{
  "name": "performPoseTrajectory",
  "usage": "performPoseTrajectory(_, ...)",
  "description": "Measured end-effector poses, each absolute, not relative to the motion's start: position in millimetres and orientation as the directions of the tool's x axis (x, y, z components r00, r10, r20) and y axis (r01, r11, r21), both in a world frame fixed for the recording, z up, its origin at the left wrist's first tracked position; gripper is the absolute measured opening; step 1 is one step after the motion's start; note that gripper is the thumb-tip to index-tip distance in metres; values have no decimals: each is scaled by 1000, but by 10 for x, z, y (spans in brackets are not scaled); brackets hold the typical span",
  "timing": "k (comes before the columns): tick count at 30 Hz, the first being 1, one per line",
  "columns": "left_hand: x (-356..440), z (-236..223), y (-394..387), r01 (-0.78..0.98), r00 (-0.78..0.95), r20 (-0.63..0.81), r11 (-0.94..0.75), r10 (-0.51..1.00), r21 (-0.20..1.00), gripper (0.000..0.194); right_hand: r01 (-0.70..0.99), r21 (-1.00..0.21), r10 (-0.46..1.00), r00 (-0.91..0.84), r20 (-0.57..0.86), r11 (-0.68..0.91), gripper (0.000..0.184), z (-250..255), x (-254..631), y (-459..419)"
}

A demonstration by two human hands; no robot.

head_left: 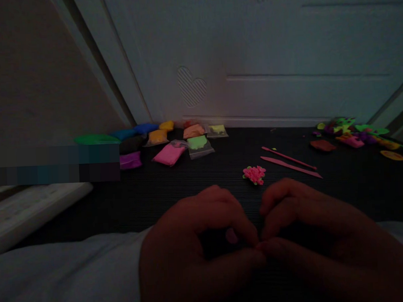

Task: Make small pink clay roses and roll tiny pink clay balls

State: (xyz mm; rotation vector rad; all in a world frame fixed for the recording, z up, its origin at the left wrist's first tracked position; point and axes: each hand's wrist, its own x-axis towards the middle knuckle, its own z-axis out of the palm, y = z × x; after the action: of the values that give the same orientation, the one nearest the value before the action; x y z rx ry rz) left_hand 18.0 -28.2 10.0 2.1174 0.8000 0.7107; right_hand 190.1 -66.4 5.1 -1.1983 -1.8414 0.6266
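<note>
Left hand and right hand near, fingertips narrow and meeting; too dark to tell if anything's pinched there. From fingertips: small pinkish round piece at 10 o'clock on black table, pink clay-like flower cluster with green bits at 12, two slim pink tools at 1, multicoloured clay-like pieces at 2, soft coloured packets at 11; white panelled door farthest, 12.
</note>
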Motion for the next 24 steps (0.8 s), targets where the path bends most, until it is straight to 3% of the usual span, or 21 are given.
performPoseTrajectory(6, 182, 80, -286, 375, 562, 263, -526, 784, 764, 6, 554, -738, 919, -157, 363, 386, 6, 51, 1974, -674)
performPoseTrajectory(12, 85, 74, -135, 396, 699, 429, -810, 572, 433, 14, 735, -619, 961, -225, 163, 277, 10, 58, 2059, -570)
performPoseTrajectory(15, 70, 56, -101, 406, 739, 428, -851, 520, 332, 17, 769, -590, 966, -244, 83, 245, 14, 45, 2068, -530)
performPoseTrajectory(24, 94, 51, -98, 450, 749, 416, -856, 517, 254, 15, 780, -573, 962, -267, 62, 253, 14, -25, 2168, -501)
